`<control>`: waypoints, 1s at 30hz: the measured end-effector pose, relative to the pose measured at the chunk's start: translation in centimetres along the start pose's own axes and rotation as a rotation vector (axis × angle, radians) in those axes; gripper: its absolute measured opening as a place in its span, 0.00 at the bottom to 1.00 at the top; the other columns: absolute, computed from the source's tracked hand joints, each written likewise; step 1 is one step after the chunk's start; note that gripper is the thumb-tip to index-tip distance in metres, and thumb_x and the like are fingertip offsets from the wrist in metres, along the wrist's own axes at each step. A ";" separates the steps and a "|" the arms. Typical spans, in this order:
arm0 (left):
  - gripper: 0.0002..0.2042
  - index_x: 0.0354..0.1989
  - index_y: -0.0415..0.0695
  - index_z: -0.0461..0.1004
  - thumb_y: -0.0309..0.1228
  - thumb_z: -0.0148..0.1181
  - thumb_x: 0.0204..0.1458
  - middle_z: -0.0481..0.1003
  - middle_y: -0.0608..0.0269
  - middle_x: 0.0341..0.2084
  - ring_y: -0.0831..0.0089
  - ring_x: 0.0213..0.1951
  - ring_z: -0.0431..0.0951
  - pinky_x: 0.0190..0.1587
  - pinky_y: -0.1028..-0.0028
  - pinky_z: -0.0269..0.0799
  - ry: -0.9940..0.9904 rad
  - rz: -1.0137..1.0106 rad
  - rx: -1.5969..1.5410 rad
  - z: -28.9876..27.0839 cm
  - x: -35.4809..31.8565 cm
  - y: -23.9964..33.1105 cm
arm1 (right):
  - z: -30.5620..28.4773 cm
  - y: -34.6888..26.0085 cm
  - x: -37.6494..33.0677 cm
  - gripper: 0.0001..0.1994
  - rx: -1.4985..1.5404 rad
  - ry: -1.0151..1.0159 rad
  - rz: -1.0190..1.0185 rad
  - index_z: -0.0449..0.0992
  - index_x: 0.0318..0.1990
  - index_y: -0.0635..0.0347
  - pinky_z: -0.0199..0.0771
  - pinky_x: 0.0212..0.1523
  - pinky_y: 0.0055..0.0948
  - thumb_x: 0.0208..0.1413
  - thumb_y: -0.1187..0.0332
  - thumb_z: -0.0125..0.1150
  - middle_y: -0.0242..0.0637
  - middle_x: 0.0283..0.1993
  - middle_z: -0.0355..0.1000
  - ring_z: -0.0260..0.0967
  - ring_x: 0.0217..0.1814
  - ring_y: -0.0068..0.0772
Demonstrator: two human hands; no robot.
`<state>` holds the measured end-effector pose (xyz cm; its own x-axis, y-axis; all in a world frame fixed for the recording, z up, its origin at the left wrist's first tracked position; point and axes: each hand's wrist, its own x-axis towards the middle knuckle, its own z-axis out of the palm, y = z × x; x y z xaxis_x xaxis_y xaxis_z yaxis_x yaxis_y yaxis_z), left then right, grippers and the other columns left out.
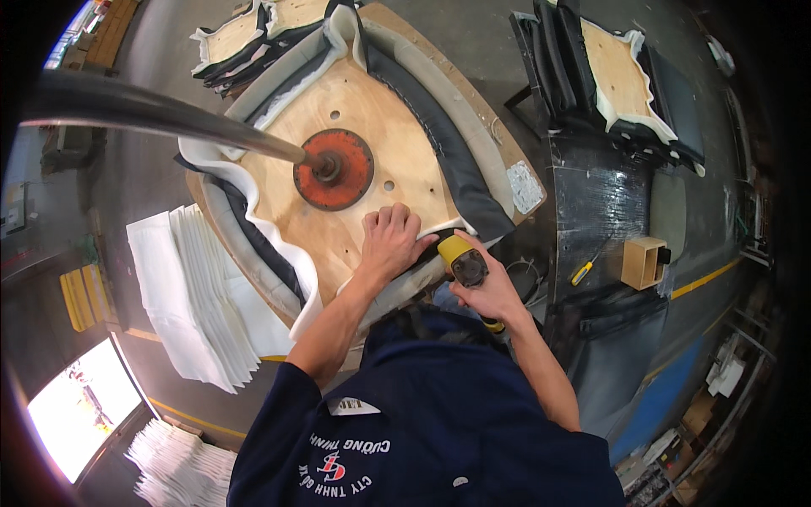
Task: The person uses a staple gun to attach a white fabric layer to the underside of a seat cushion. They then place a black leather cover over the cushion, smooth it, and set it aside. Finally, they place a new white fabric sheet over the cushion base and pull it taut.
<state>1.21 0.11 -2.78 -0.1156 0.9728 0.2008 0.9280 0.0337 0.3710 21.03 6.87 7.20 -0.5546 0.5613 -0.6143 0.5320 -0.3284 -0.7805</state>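
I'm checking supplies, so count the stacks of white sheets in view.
2: one stack left of the plywood panel, another stack at lower left. More may be hidden.

The fisheye looks down from the wearer's head, near the wooden panel [410, 165], its dark rim perhaps unreadable.

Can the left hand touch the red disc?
Probably yes: the left hand is close to the red disc, and nothing seems to stand on the wood between them.
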 end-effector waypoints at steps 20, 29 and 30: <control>0.15 0.36 0.48 0.71 0.41 0.68 0.47 0.69 0.62 0.37 0.63 0.41 0.71 0.43 0.61 0.61 -0.016 -0.006 -0.002 -0.8 0.7 -0.5 | 0.4 -3.7 3.3 0.42 -0.101 -0.072 0.122 0.57 0.73 0.53 0.73 0.23 0.26 0.46 0.80 0.60 0.36 0.39 0.75 0.72 0.22 0.24; 0.14 0.38 0.50 0.71 0.37 0.68 0.45 0.68 0.62 0.37 0.60 0.44 0.70 0.44 0.59 0.60 -0.042 -0.050 -0.010 -0.5 1.1 0.4 | -0.3 -4.5 3.9 0.36 -0.029 -0.039 0.164 0.63 0.68 0.56 0.76 0.24 0.34 0.45 0.76 0.58 0.46 0.37 0.78 0.76 0.22 0.34; 0.14 0.38 0.50 0.71 0.37 0.68 0.45 0.68 0.61 0.37 0.60 0.44 0.70 0.45 0.58 0.60 -0.014 -0.061 -0.001 -0.2 2.0 0.8 | -0.7 -4.3 4.4 0.36 -0.031 -0.036 0.139 0.63 0.68 0.56 0.76 0.24 0.34 0.45 0.75 0.58 0.46 0.37 0.78 0.76 0.21 0.33</control>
<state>1.63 2.01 -1.87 -0.1673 0.9719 0.1654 0.9189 0.0929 0.3835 16.74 11.27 7.89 -0.4967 0.4842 -0.7202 0.6244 -0.3770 -0.6841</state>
